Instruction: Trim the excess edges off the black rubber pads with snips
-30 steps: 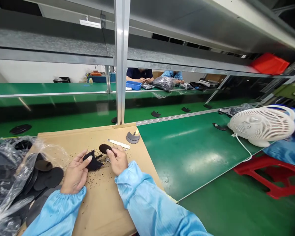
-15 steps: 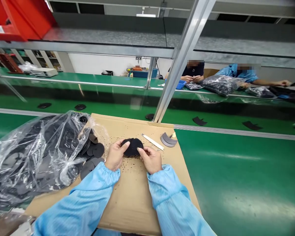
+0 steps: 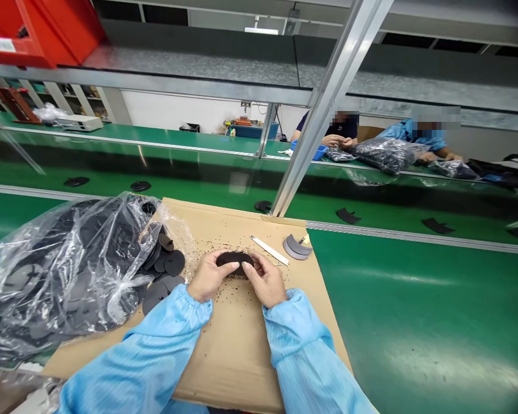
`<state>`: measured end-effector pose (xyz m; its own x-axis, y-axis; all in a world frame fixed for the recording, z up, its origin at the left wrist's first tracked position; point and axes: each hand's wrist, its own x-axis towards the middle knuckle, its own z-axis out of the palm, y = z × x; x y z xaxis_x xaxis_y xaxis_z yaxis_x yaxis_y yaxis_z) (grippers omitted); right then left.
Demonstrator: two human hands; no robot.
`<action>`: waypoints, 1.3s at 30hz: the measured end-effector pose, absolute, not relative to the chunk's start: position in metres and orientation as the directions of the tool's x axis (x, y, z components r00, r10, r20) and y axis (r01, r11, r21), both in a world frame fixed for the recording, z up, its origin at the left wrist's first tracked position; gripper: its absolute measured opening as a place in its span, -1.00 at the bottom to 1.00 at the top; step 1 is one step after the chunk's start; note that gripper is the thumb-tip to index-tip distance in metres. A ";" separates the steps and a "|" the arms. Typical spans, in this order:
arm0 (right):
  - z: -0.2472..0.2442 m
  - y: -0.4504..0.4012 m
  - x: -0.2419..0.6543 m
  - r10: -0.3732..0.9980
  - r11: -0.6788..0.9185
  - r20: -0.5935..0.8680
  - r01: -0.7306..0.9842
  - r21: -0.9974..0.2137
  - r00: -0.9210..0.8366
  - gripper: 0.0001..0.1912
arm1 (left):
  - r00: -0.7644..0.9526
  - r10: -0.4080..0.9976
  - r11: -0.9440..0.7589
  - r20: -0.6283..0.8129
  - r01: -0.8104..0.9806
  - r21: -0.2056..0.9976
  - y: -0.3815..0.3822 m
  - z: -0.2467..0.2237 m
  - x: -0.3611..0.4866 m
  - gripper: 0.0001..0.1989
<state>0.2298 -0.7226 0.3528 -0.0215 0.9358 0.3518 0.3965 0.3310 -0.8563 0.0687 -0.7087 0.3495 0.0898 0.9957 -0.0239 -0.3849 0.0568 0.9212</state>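
A black rounded piece point(image 3: 234, 260) is held between both hands above the brown cardboard point(image 3: 233, 351). My left hand point(image 3: 208, 277) grips its left end, thumb on the near face. On the right end my right hand point(image 3: 266, 279) is closed, its thumb meeting the left one near the middle. Small black crumbs lie scattered on the cardboard around the hands. Beyond the right hand rests a slim white cutter point(image 3: 269, 250), and right of it a curved grey piece point(image 3: 297, 246).
A clear plastic bag point(image 3: 69, 276) full of black discs lies left, with loose discs point(image 3: 174, 263) at its mouth. A slanted metal post point(image 3: 328, 115) rises behind the cardboard. A red bin point(image 3: 38, 34) sits upper left. Two people work at the far bench point(image 3: 155, 138).
The black piece has tilted and looks narrower, and both thumbs have come together at its middle. A person's outstretched arm at the far right has drawn back.
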 end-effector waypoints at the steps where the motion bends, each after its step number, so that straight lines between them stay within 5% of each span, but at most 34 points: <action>1: 0.354 -0.723 0.231 0.933 0.352 0.355 0.377 -0.857 -0.065 -0.63 | 0.114 0.993 0.059 -0.016 -0.381 0.923 -0.709 0.350 0.068 -0.64; 8: 0.359 -0.724 0.233 0.942 0.334 0.328 0.341 -0.879 -0.078 -0.70 | 0.159 0.987 0.046 0.011 -0.349 0.936 -0.710 0.347 0.067 -0.67; 17: 0.355 -0.728 0.228 0.912 0.357 0.409 0.422 -0.833 0.035 -0.72 | 0.225 0.974 0.146 -0.031 -0.515 0.845 -0.710 0.348 0.073 -0.62; 23: 0.361 -0.736 0.219 0.832 0.543 0.550 0.312 -0.780 -0.073 -0.61 | 0.339 0.928 0.333 -0.155 -0.568 0.753 -0.710 0.351 0.073 -0.56; 32: 0.363 -0.738 0.219 0.819 0.565 0.563 0.327 -0.757 -0.112 -0.66 | 0.456 0.880 0.391 -0.133 -0.538 0.747 -0.712 0.346 0.069 -0.46; 35: 0.363 -0.736 0.221 0.829 0.555 0.551 0.249 -0.794 -0.091 -0.72 | 0.380 0.920 0.306 -0.097 -0.540 0.784 -0.711 0.348 0.071 -0.36; 39: 0.355 -0.730 0.222 0.924 0.382 0.381 0.106 -0.918 -0.036 -0.69 | 0.037 0.985 -0.131 0.170 -0.487 0.863 -0.707 0.347 0.072 -0.40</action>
